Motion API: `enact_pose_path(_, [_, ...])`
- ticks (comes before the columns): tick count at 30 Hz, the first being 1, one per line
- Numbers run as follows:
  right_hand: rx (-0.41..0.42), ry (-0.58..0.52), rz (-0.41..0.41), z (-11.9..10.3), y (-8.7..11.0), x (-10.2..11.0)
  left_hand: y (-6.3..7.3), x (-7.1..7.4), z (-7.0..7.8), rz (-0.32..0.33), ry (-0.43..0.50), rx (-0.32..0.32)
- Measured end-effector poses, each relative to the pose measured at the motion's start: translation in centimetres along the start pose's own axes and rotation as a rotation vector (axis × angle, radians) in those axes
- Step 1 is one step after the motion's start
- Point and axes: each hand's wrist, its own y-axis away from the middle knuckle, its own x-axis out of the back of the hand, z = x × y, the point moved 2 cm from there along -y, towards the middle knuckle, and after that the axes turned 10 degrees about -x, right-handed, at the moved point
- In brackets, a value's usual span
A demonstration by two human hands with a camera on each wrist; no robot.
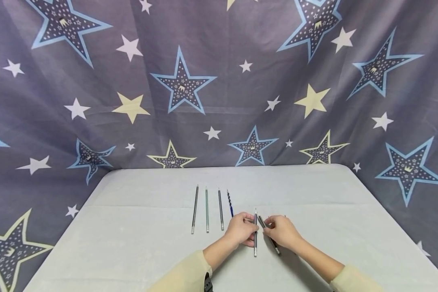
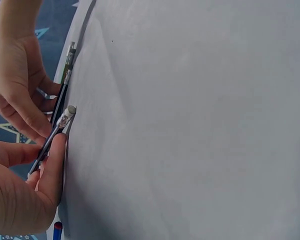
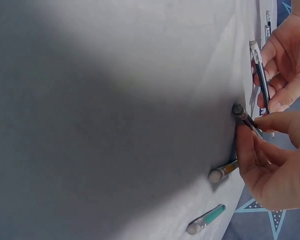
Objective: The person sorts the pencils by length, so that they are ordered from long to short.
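Note:
My left hand (image 1: 241, 230) pinches a dark pencil (image 1: 255, 243) between thumb and fingers, its white eraser end toward me. Close by on the right, my right hand (image 1: 282, 232) grips another dark pencil (image 1: 275, 244) that slants down to the right. The two pencils' upper ends nearly meet in the head view. Just left of my left hand lies a blue patterned pencil (image 1: 230, 202), its lower end hidden by the hand. In the right wrist view, an orange-sided pencil (image 3: 229, 170) shows beside the right fingers and a green pencil (image 3: 210, 217) lies below them.
Left of the hands lie a black pencil (image 1: 195, 209), a teal pencil (image 1: 207, 211) and a second black pencil (image 1: 220, 209), roughly parallel, erasers toward me. The table (image 1: 131, 243) has a pale cloth. A grey star-patterned curtain (image 1: 211, 48) hangs behind its far edge.

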Motion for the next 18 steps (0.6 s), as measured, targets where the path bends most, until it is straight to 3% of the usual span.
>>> enact_pose_path(9, [-0.089, -0.203, -0.088, 0.20, -0.03, 0.27, 0.12, 0.20, 0.02, 0.017, 0.005, 0.000])
enact_pose_path(18, [-0.132, -0.296, -0.141, 0.57, -0.62, 0.57, 0.24, 0.35, 0.12, 0.020, 0.050, -0.003])
